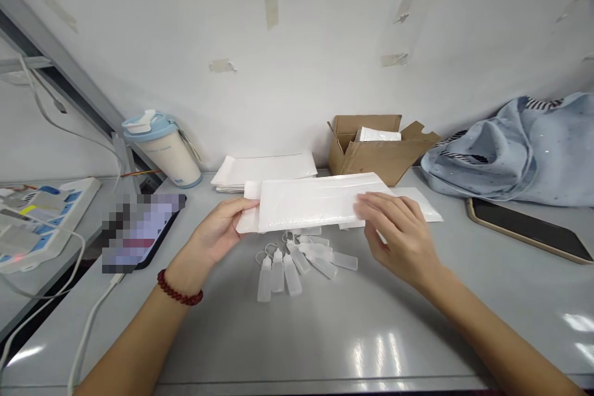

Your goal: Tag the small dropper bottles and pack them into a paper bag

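Observation:
A long white mailer envelope is held up above the table, its left end pinched between the thumb and fingers of my left hand. My right hand rests its outstretched fingers against the envelope's right part, thumb lower and apart; the fingers are slightly blurred. Just below and in front of the envelope lie several small translucent plastic dropper bottles, some partly hidden by it. Another white envelope lies flat behind my right hand. Further back is a pile of white envelopes.
An open cardboard box with white packets stands by the wall. To its right are a blue cloth bag and a dark phone. Leftward are a tumbler, a charging phone with its cable, and a power strip.

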Demonstrator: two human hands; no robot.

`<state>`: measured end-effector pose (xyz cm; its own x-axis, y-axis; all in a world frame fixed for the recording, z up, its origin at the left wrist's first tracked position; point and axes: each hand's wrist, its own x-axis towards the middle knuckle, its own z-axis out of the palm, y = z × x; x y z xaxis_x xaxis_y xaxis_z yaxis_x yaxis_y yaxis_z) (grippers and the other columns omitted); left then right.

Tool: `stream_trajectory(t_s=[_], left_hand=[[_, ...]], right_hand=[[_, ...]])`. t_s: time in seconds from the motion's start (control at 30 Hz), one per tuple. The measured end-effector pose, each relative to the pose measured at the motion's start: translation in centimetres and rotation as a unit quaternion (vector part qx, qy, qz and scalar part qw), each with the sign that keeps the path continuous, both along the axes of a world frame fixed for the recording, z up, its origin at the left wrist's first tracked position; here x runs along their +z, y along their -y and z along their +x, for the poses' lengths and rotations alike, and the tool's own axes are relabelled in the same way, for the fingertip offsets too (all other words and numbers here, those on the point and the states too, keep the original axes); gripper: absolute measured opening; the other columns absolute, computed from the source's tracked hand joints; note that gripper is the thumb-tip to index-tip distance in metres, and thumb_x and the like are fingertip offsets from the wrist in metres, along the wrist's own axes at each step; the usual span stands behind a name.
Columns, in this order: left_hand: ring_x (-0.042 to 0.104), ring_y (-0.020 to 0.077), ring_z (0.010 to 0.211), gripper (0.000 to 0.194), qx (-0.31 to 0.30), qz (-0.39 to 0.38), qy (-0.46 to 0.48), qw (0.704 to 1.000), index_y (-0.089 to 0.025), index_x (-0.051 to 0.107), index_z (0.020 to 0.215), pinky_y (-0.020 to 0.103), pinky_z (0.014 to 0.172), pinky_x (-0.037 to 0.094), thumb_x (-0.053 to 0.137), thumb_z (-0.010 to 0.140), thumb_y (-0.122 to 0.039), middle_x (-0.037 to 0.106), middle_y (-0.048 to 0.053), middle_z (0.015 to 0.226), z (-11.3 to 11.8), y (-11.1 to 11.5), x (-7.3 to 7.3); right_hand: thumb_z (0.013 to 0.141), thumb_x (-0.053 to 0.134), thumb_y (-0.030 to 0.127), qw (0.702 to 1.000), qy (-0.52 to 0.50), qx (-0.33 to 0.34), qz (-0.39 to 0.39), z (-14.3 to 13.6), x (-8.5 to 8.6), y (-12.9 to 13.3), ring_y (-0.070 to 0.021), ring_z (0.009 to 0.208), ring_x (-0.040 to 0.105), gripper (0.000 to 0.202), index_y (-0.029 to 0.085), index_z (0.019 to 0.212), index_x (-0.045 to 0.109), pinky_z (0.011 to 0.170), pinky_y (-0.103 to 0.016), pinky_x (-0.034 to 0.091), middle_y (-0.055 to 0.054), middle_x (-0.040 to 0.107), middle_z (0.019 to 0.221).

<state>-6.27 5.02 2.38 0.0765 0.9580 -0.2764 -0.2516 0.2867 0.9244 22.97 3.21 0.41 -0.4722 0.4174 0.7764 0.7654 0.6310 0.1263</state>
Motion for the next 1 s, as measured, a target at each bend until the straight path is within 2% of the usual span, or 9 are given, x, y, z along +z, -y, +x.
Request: stream_trajectory(t_s=[0.1,0.2,0.37,0.57,0.67,0.73,0.83,0.9,1.0], left_hand=[[0.064,0.0173,0.064,0.011,-0.074,-0.019,-0.001,0.997,-0.012,0.072,0.076,0.027,0.060,0.053,0.066,0.074,-0.021,0.073,0.008,0.076,1.3,0.6,-0.6],[0.064,0.0160,0.072,0.015,-0.176,-0.020,-0.026,0.984,-0.012,0.073,0.080,0.025,0.069,0.052,0.070,0.073,-0.025,0.072,0.007,0.078,2.7,1.6,-1.0],[0.055,0.0101,0.059,0.021,-0.251,0.007,-0.077,0.965,-0.013,0.071,0.068,0.020,0.056,0.044,0.070,0.075,-0.033,0.066,0.002,0.065,3.9,2.8,-1.0],[0.041,0.0066,0.047,0.033,-0.241,0.058,-0.189,0.950,-0.014,0.062,0.062,0.019,0.045,0.032,0.064,0.079,-0.042,0.051,-0.003,0.052,3.7,3.4,-1.0],[0.038,0.0064,0.044,0.043,-0.245,0.077,-0.234,0.938,-0.014,0.054,0.053,0.019,0.043,0.028,0.058,0.082,-0.046,0.044,-0.004,0.046,3.8,3.7,-0.8],[0.037,0.0063,0.043,0.044,-0.220,0.085,-0.261,0.936,-0.015,0.053,0.053,0.019,0.043,0.029,0.055,0.084,-0.045,0.043,-0.004,0.045,3.9,3.6,-0.5],[0.041,0.0077,0.047,0.034,-0.149,0.098,-0.305,0.936,-0.016,0.064,0.066,0.020,0.046,0.034,0.054,0.084,-0.043,0.054,-0.002,0.055,3.7,3.3,-0.2],[0.046,0.0097,0.053,0.026,-0.115,0.121,-0.351,0.921,-0.019,0.069,0.082,0.021,0.050,0.038,0.057,0.082,-0.042,0.061,-0.001,0.067,3.4,2.9,-0.2],[0.047,0.0115,0.058,0.025,-0.146,0.153,-0.418,0.883,-0.023,0.070,0.095,0.023,0.053,0.038,0.060,0.079,-0.040,0.060,-0.001,0.071,3.1,2.7,-0.5]], right_hand=[[0.072,0.056,0.017,0.993,0.066,-0.033,-0.091,-0.5,0.1,0.6,-0.0384,0.124,0.044,0.053,0.011,0.124,0.048,0.091,-0.053,0.038,-0.023,0.049,0.133],[0.070,0.056,0.024,0.971,0.134,-0.042,-0.194,-1.5,0.2,1.9,-0.0435,0.133,0.026,0.073,0.013,0.138,0.033,0.097,-0.063,0.027,-0.024,0.029,0.147],[0.068,0.054,0.024,0.943,0.137,-0.010,-0.302,-2.6,0.2,3.2,-0.0400,0.134,0.021,0.081,0.014,0.142,0.023,0.101,-0.064,0.019,-0.023,0.031,0.142],[0.064,0.054,0.023,0.954,0.074,0.020,-0.289,-2.6,0.6,3.4,-0.0336,0.120,0.039,0.081,0.014,0.139,0.023,0.101,-0.059,0.021,-0.020,0.045,0.122],[0.067,0.052,0.021,0.958,0.070,0.013,-0.279,-2.4,0.5,3.2,-0.0318,0.116,0.043,0.074,0.015,0.136,0.027,0.099,-0.057,0.024,-0.019,0.049,0.120],[0.071,0.051,0.021,0.958,0.073,-0.006,-0.277,-1.9,0.3,2.6,-0.0305,0.112,0.047,0.065,0.016,0.133,0.031,0.098,-0.057,0.025,-0.018,0.052,0.120],[0.075,0.050,0.021,0.962,0.063,-0.052,-0.262,-0.3,0.0,1.1,-0.0306,0.105,0.054,0.054,0.016,0.128,0.038,0.095,-0.057,0.027,-0.016,0.058,0.116],[0.077,0.050,0.022,0.962,0.051,-0.094,-0.249,0.9,-0.1,0.0,-0.0314,0.100,0.057,0.046,0.017,0.122,0.043,0.092,-0.057,0.029,-0.014,0.062,0.110],[0.078,0.050,0.024,0.958,0.036,-0.123,-0.258,2.2,0.1,-1.0,-0.0307,0.099,0.058,0.043,0.018,0.120,0.046,0.092,-0.055,0.030,-0.012,0.064,0.107]])
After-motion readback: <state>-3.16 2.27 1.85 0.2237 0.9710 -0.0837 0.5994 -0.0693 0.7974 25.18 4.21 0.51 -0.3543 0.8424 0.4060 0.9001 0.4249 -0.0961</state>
